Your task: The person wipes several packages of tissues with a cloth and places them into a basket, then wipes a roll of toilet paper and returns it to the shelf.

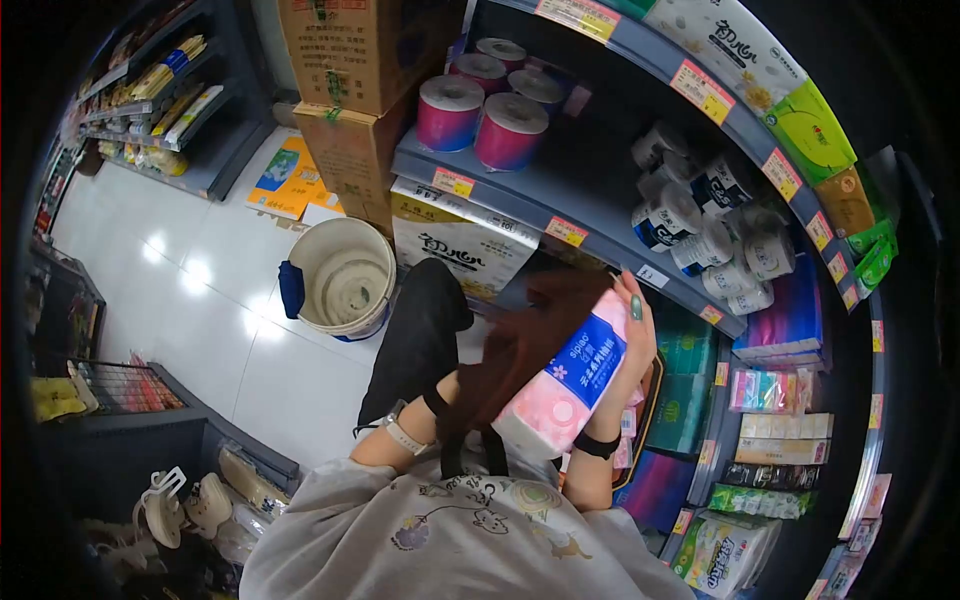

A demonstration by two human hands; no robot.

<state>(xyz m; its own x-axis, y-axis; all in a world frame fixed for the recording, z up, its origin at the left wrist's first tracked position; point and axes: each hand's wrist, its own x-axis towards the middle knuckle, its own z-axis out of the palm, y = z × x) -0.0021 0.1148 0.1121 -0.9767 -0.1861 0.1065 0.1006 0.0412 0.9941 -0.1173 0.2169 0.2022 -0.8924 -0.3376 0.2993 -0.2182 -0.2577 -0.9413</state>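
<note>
The right hand [632, 330] is wrapped around the upper end of a soft pink tissue pack [565, 385] with a blue label, fingers curled over its top edge, holding it up just in front of the grey shelf [520, 195] and a little below that shelf's front rim. The left hand [440, 400] is mostly hidden behind hair and the pack's lower corner; it may be supporting the pack from beneath, but I cannot tell whether it is gripping or merely resting there. The hold looks one-ended to me: the pack is squashy and slick-wrapped, so it could sag or slide out of the fingers and drop to the floor [220, 300]. Pushed carelessly toward the shelf, it could also knock the loosely heaped paper rolls [700, 235] lying on the shelf's right part, which sit close to the edge and would likely tumble off. The pink-wrapped rolls [485, 110] standing on the shelf's left part look steadier. Left of the shelf, on the floor, stands a pale bucket [345, 278]; it seems to hold only a coiled or ringed shape at its bottom, and a blue cloth [291, 288] hangs at its outer side. Cardboard boxes [350, 90] are stacked above the bucket against the shelf's left end, closed, so their contents cannot be seen.
</note>
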